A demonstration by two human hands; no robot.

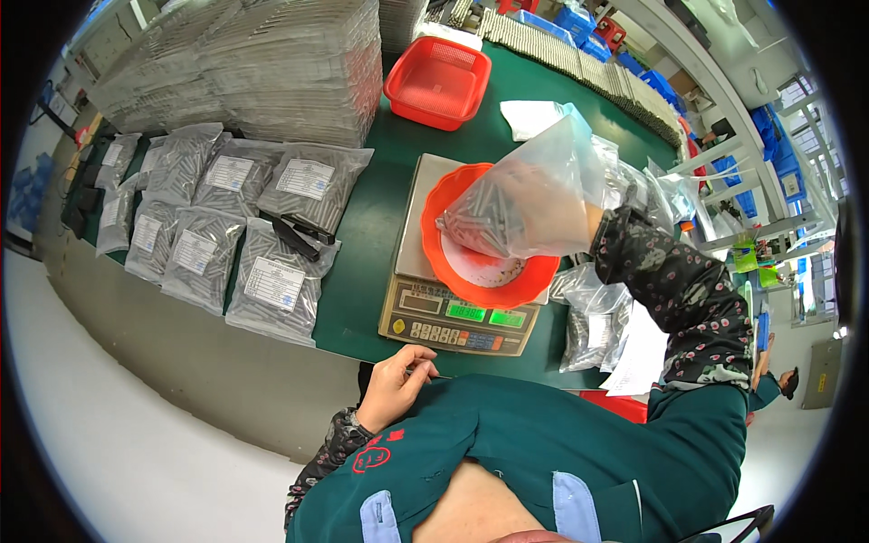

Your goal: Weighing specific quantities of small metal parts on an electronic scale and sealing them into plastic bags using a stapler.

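Observation:
A clear plastic bag [529,158] of grey metal pins [475,213] is tilted over an orange scalloped bowl [438,256], its filled end in the bowl. My right hand [550,215] shows blurred through the plastic and holds the bag up; whether the fingers are inside or behind it I cannot tell. The bowl stands on a digital counting scale [453,317] with a lit green display. By the table edge, just in front of the scale, my left hand [398,387] rests with its fingers curled in and nothing seen in them.
Several labelled bags of pins [272,282] lie on the left, with a black tool [294,240] on top. Tall stacks of clear plastic trays [244,72] stand behind. A red basket [438,81] sits at the back. More bags [593,330] and papers [639,353] lie right.

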